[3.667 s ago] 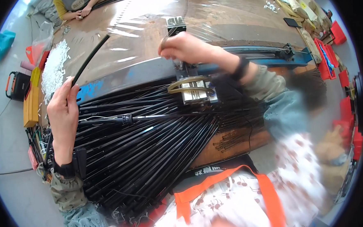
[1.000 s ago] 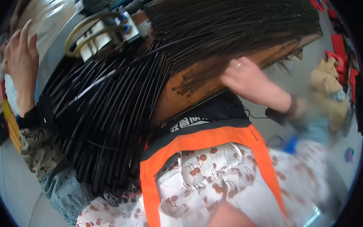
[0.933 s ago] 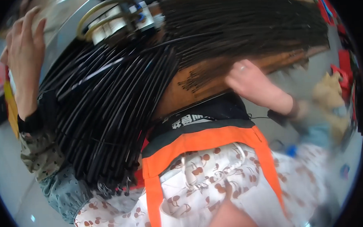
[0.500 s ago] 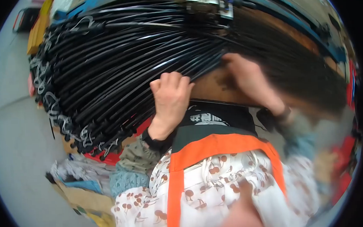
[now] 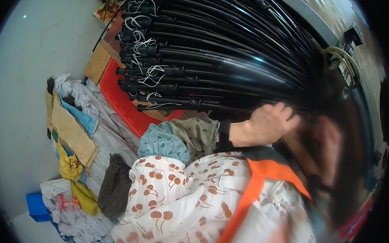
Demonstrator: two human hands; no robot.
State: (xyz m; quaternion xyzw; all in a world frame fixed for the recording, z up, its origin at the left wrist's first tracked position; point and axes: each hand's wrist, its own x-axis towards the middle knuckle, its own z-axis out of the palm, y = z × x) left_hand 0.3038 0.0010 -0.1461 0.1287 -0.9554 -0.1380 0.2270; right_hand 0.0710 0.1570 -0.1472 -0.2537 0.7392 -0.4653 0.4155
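Observation:
A wide fan of long black rods (image 5: 226,54) with white cord loops (image 5: 152,75) at their left ends spreads across the upper middle. At its near edge, my left hand (image 5: 267,123) is closed, knuckles up, against the lowest rods. What its fingers hold, if anything, is hidden beneath them. My right hand (image 5: 328,145) is to the right, beside the dark, narrow part of the bundle. Motion smears it, so its fingers and anything in them do not show.
Below the rod ends stands a red bin (image 5: 118,92) with cardboard (image 5: 98,64) behind it. Left of my body lie grey plastic sheeting (image 5: 111,134), a yellow bag (image 5: 69,163), a dark bristly bundle (image 5: 114,187) and a blue box (image 5: 37,206). Yellowish tubes (image 5: 347,60) curve at the right.
The view has swung left, bringing the rod ends and the floor items further in. My left hand remains closed at the rods' near edge. My right hand is blurred in both frames.

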